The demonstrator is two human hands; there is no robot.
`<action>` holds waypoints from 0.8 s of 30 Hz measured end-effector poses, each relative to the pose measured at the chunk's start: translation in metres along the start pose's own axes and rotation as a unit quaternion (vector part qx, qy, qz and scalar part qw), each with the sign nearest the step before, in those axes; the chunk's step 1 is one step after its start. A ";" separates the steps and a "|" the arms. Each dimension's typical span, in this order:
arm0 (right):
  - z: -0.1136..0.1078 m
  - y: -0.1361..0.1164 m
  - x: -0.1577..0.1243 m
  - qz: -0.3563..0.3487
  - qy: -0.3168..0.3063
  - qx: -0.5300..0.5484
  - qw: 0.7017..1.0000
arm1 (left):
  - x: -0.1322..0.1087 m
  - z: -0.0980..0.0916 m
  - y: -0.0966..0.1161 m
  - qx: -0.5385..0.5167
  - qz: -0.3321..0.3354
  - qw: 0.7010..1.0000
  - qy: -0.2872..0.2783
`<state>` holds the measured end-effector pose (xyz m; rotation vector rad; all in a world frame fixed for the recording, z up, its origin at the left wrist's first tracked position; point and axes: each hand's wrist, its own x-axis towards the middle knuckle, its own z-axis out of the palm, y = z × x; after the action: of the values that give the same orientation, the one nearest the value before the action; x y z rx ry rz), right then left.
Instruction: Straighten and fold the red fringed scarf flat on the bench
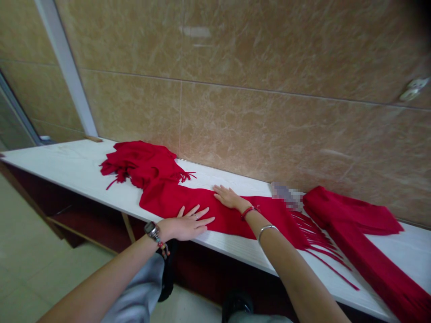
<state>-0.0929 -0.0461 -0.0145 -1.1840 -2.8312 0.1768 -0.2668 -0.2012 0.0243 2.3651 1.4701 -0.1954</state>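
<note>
A red scarf [232,222] lies lengthwise on a white table [72,157], its middle spread flat near the front edge. Its left portion is heaped in loose folds toward the back, with tassels poking out of the heap; at the right end, a long fringe fans across the white surface.

Two bare hands press on the flat stretch. The left hand [185,226] rests palm down near the front edge, fingers spread apart, its grip closed on nothing. It wears a ring [195,216], and a dark watch [151,229] and a beaded bracelet [162,246] circle the wrist. The right hand [228,197] lies just beyond, near the back edge, flat with fingers extended, its grip likewise slack. A red bracelet [248,211] and a silver bangle [266,229] are on that arm.

Beside the fringe, a small pixelated item [286,196] cannot be made out. Farther right lies a second red scarf [355,249], folded into a bent band. Behind everything rises a tan, marbled tile wall [235,130]; below the tabletop are dark red compartments [90,224].
</note>
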 end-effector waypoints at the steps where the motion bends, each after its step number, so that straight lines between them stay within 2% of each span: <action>1: -0.002 0.001 -0.002 0.018 0.019 -0.004 1.000 | -0.001 -0.001 0.000 -0.004 0.000 1.000 0.000; 5: -0.007 -0.008 -0.023 0.031 0.097 0.029 0.994 | -0.004 0.001 -0.003 -0.016 0.012 0.999 0.026; 8: -0.004 -0.026 -0.050 0.034 0.070 0.054 0.995 | -0.003 0.006 -0.007 -0.004 0.011 0.999 0.051; 11: 0.003 -0.041 -0.070 0.045 0.023 0.047 0.998 | -0.001 0.007 -0.009 0.021 -0.006 0.999 0.041; 14: 0.005 -0.048 -0.078 0.046 0.029 0.029 0.998 | 0.002 0.006 -0.008 0.038 -0.019 0.999 0.013; 17: 0.003 -0.050 -0.087 0.056 0.050 0.028 0.997 | 0.004 0.005 -0.008 0.037 -0.032 0.999 0.011; 21: 0.001 -0.056 -0.108 0.064 0.061 0.025 0.996 | 0.006 0.005 -0.013 0.037 -0.058 0.997 0.042; 24: 0.002 -0.059 -0.120 0.065 0.044 0.013 0.997 | 0.002 0.003 -0.027 0.052 -0.100 0.990 0.086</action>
<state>-0.0507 -0.1732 -0.0107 -1.3366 -2.6692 0.1643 -0.2897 -0.1897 0.0152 2.3648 1.8212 -0.1229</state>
